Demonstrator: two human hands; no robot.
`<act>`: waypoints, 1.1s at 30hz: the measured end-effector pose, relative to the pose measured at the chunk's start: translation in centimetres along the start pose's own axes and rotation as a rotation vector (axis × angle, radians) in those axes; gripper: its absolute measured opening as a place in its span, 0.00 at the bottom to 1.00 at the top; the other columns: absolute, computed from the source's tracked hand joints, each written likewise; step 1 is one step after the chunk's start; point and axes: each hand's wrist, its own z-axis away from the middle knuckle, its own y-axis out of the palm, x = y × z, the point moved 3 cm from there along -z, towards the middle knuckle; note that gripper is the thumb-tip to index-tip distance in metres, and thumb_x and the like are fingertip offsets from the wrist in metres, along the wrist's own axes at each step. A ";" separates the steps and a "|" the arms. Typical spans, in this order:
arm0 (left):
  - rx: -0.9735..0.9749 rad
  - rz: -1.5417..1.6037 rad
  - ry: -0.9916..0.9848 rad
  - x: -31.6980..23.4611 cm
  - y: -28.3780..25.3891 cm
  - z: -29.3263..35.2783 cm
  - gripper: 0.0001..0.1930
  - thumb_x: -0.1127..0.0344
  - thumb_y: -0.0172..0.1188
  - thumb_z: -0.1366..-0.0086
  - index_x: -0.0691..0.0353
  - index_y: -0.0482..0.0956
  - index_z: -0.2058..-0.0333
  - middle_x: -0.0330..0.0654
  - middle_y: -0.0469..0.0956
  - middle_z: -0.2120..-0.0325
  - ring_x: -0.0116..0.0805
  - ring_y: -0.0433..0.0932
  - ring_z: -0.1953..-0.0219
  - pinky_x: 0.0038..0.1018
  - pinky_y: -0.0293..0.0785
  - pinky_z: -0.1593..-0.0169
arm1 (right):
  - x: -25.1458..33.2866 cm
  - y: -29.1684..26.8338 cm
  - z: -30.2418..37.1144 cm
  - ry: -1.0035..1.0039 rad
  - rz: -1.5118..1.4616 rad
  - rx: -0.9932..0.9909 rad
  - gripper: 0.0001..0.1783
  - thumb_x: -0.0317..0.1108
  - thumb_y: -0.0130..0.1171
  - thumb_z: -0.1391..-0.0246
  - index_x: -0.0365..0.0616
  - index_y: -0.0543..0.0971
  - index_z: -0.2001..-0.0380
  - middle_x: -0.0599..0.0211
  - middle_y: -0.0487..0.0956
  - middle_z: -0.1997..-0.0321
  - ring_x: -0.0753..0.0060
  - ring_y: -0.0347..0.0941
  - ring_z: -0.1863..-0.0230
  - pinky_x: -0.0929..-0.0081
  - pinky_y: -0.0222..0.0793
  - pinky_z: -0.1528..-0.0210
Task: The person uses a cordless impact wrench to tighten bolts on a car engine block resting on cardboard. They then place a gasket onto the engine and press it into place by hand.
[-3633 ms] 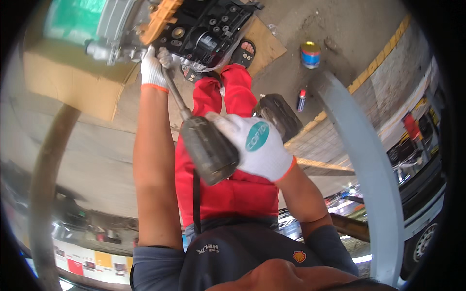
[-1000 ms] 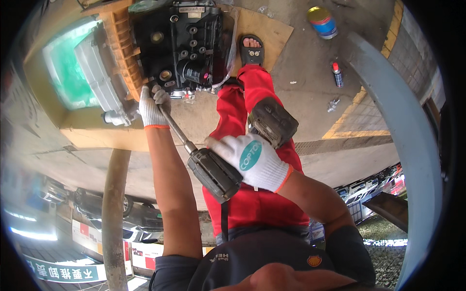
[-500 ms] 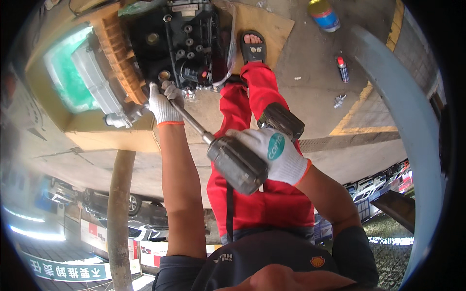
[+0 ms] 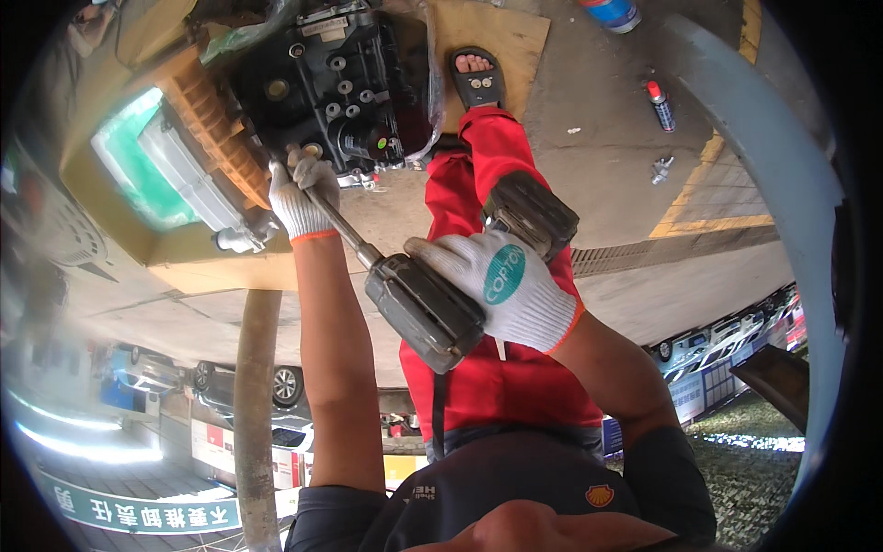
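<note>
My right hand (image 4: 504, 285), in a white knit glove with an orange cuff, grips a dark cordless impact wrench (image 4: 428, 308). The tool's battery end (image 4: 535, 210) sticks out beyond that hand. A long metal extension bar (image 4: 344, 221) runs from the wrench up to the left. My left hand (image 4: 303, 201), gloved alike, is closed around the bar's far end beside a black engine (image 4: 267, 115). What the bar's tip touches is hidden by the fingers. A black cylindrical filter (image 4: 357, 136) sits on the engine's near side.
Left of the engine lie an orange ribbed part (image 4: 207, 124), a grey metal housing (image 4: 189, 175) and an open carton (image 4: 216, 276). A spray can (image 4: 661, 109), a small metal fitting (image 4: 661, 170) and a blue tin (image 4: 614, 13) stand or lie at right. A curved blue-grey beam (image 4: 768, 175) rises there.
The wrench and both hands have shifted slightly left in the picture, with the bar still held in my left hand. The whole view has tilted a little.
</note>
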 end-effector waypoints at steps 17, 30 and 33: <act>-0.014 -0.058 0.045 -2.2 4.9 -2.3 0.21 0.51 0.44 0.18 0.66 0.71 0.60 0.37 0.70 0.75 0.25 0.68 0.80 0.18 0.70 0.78 | 1.2 -3.2 -3.6 0.018 -0.135 -0.023 0.33 0.42 0.66 0.44 0.45 0.73 0.37 0.61 0.82 0.60 0.54 0.83 0.65 0.58 0.79 0.62; 0.167 0.466 0.092 -1.5 7.0 -3.3 0.08 0.73 0.50 0.26 0.63 0.69 0.68 0.30 0.68 0.82 0.21 0.72 0.84 0.16 0.77 0.76 | 6.5 -8.4 -7.9 -0.148 0.187 -0.075 0.34 0.42 0.69 0.48 0.48 0.75 0.38 0.61 0.80 0.56 0.53 0.82 0.60 0.58 0.78 0.57; 0.266 0.529 0.064 -1.6 6.3 -3.4 0.07 0.74 0.52 0.28 0.60 0.69 0.69 0.29 0.68 0.83 0.21 0.72 0.83 0.17 0.77 0.75 | 7.4 -9.5 -8.6 -0.125 0.196 0.011 0.34 0.41 0.69 0.49 0.49 0.75 0.38 0.64 0.80 0.54 0.56 0.81 0.59 0.61 0.77 0.54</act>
